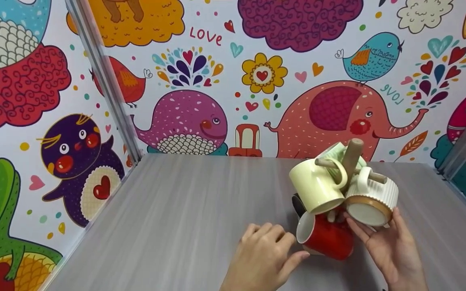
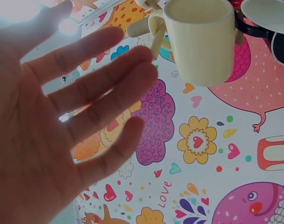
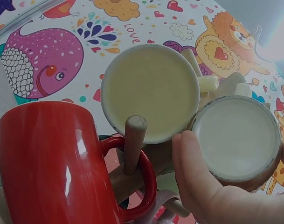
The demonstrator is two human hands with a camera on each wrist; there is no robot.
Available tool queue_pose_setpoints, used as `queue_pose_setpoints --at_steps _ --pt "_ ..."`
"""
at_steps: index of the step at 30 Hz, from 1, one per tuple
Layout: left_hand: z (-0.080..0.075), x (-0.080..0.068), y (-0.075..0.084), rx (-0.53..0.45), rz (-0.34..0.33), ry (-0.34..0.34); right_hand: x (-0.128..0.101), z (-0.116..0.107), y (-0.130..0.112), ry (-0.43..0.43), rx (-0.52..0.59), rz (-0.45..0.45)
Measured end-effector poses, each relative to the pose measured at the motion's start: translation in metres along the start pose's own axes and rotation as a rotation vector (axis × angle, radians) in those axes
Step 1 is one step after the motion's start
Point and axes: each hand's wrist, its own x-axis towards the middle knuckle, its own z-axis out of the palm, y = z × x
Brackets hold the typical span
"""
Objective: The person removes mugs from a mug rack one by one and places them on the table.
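Observation:
A wooden mug tree (image 1: 352,158) stands on the table, hung with several mugs. My right hand (image 1: 397,252) holds a white ribbed mug (image 1: 386,193) with a brown band near its base, fingers on one side and thumb on the other; its handle is around a peg. Beside it hangs a pale yellow mug (image 1: 314,188), also seen in the left wrist view. Below is a red mug (image 3: 51,163), its handle around a peg. My left hand (image 1: 263,254) is just left of the red mug, fingers loosely bent and holding nothing.
Behind the yellow mug, a pale green mug (image 1: 332,152) is partly hidden. A dark mug (image 1: 297,205) shows at the tree's left. The grey table (image 1: 168,218) is bordered by cartoon-printed walls (image 1: 257,24) with metal corner posts (image 1: 105,81).

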Motion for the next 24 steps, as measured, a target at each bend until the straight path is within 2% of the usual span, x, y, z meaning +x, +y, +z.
queue_pose_setpoints --at_steps 7,14,24 --pt "-0.001 -0.0016 -0.0007 -0.025 -0.026 -0.033 0.0011 -0.0014 0.0019 -0.031 0.03 0.008" --pt "-0.0003 -0.0011 -0.0009 -0.01 -0.012 -0.017 0.0008 -0.0005 0.0017 -0.035 0.046 0.001" --pt "-0.0016 -0.0004 -0.0011 -0.008 -0.002 0.008 0.0008 0.004 0.0034 -0.007 -0.001 -0.104"
